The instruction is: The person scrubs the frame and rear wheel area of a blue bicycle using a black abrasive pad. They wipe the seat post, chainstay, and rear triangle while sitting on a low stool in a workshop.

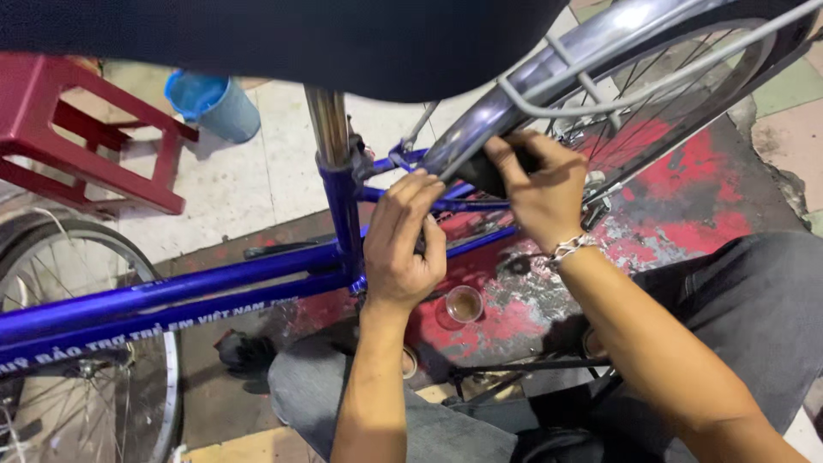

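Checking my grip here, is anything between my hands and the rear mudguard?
Nothing visible. The right hand already grips the mudguard's dark lower end, and the left hand sits just below it by the blue frame.

A red stool (94, 137), blue bucket (214, 105) and small glass cup (464, 304) stand nearby.

glossy blue painted metal bicycle frame (171, 296), polished chrome mudguard (549, 64) upper right, matt black saddle (283, 34), red plastic stool (86, 137) upper left, rough paint-stained floor (686, 197).
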